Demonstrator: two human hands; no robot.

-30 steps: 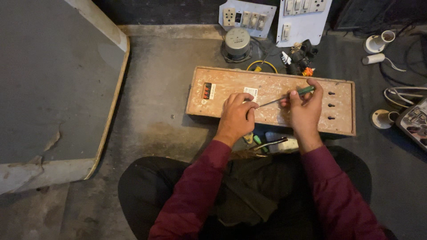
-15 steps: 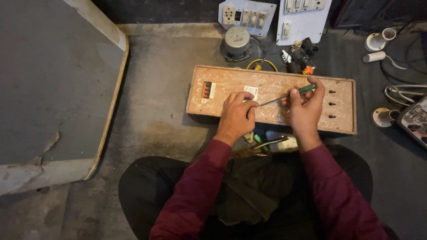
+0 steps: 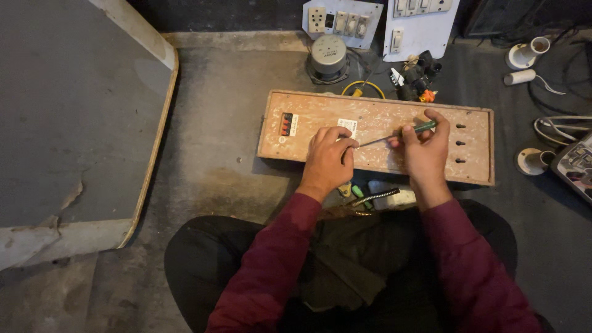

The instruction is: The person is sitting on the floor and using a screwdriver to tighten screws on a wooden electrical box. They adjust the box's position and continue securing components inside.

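A long wooden board (image 3: pixel 382 117) lies on the floor in front of me, with a red switch block at its left end and three small holes near its right end. My right hand (image 3: pixel 422 151) grips a green-handled screwdriver (image 3: pixel 407 131), its shaft slanting left and down to the board. My left hand (image 3: pixel 328 159) rests on the board with its fingertips pinched at the screwdriver's tip, beside a small white socket plate (image 3: pixel 347 126). What sits under the fingertips is hidden.
White switch plates (image 3: pixel 342 18) and a round grey fitting (image 3: pixel 328 54) lie beyond the board, with black and orange parts (image 3: pixel 416 77). White holders (image 3: pixel 524 55) and cables lie right. A large flat panel (image 3: pixel 74 111) fills the left. Small tools (image 3: pixel 376 194) lie by my knees.
Both hands have stayed on the board with the screwdriver at nearly the same slant; no clear movement shows.
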